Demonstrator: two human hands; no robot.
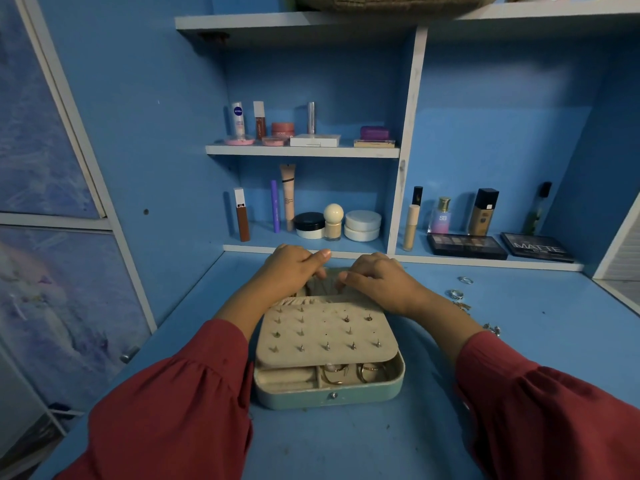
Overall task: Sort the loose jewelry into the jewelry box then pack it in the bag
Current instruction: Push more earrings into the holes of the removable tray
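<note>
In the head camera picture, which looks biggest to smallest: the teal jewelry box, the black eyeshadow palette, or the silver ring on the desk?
1. Teal jewelry box, though it is nearest the camera.
2. Black eyeshadow palette.
3. Silver ring.

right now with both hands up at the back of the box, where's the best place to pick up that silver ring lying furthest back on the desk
Take the silver ring by its outer rim, pinching across the band from above. It seems to lie flat on the desk, apart from the other loose pieces, so a top-down pinch suits. The right hand is nearer.

Teal jewelry box (329, 398), red sleeves (180, 403)
</note>
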